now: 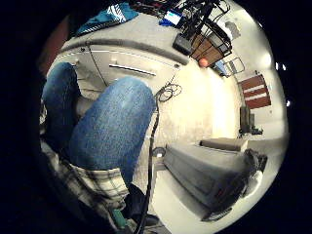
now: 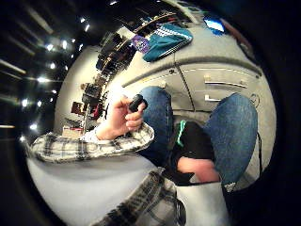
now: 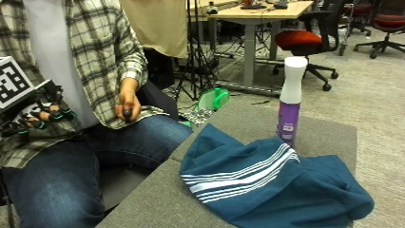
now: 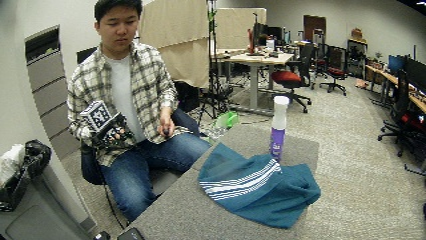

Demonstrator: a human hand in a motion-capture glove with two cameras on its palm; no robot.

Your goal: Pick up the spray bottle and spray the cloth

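The spray bottle point(image 3: 290, 100), purple below with a tall white top, stands upright on the grey desk point(image 3: 158, 202), toward its far side. The cloth point(image 3: 265, 187), teal-blue with white stripes, lies bunched in a heap on the desk just in front of the bottle, its raised edge reaching the bottle's base; whether they touch cannot be told. Nothing holds either one. A person in a plaid shirt point(image 3: 104, 52) and jeans point(image 3: 76, 175) sits beside the desk. The gloved right hand point(image 3: 34, 116) rests at the person's lap, well apart from bottle and cloth, its fingers loosely curled around nothing, so the grip is relaxed and empty. The bare left hand point(image 3: 128, 107) sits on the thigh and pinches a small dark object point(image 3: 128, 114). Behind stands a wooden table point(image 3: 259, 12) with a red-seated chair point(image 3: 303, 40) beside it.
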